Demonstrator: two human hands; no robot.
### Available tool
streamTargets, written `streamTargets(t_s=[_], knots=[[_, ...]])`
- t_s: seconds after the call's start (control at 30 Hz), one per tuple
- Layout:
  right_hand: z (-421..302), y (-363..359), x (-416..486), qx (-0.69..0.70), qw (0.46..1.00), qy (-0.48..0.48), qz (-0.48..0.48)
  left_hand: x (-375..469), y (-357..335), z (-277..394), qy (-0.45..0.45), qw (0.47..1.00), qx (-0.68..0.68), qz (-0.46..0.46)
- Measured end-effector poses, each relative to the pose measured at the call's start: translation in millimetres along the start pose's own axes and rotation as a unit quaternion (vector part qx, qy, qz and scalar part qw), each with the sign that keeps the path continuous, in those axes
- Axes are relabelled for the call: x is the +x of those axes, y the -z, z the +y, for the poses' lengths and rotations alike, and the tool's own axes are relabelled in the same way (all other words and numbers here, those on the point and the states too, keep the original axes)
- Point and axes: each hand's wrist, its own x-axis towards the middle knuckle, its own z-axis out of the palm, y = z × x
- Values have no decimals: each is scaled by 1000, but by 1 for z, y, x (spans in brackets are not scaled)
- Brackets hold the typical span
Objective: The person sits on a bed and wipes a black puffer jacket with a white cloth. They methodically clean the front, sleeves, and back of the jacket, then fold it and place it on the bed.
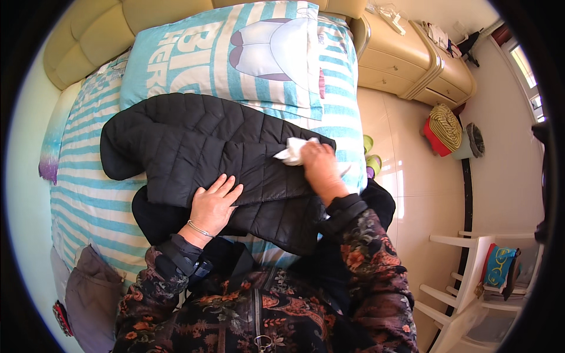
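Note:
A black quilted jacket (190,145) lies spread across the bed in front of me, one sleeve bent out to the left. My left hand (212,206) rests flat on its lower middle, fingers apart and nothing in them. Near the jacket's right end, my right hand (322,165) grips a crumpled white tissue (293,151) against the fabric. That hand is slightly blurred. Which part of the jacket lies beneath the right palm is hidden.
A blue-and-white striped sheet (88,212) covers the bed, with a printed pillow (185,57) beyond the jacket. Grey clothing (90,295) lies at lower left. Right of the bed are green slippers (373,163), a cream cabinet (397,48), a bin (468,143) and a white rack (470,269).

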Motion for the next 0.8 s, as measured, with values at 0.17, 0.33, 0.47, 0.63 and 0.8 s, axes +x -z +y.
streamTargets(t_s=[0.17, 0.33, 0.47, 0.63, 0.8], knots=[[13, 34, -11, 41, 995, -78, -49, -1, 0, -1, -9, 1000, 10, 11], [-57, 30, -26, 75, 988, 128, 36, 0, -1, 4, 18, 1000, 10, 15], [-85, 33, -17, 151, 981, 119, 13, 3, 1, 6, 35, 999, 17, -2], [-86, 38, 18, 92, 991, 100, 7, 2, -3, 6, 10, 999, 49, -2], [-101, 7, 59, 87, 982, 141, 87, 2, -3, 5, 5, 999, 46, -1]])
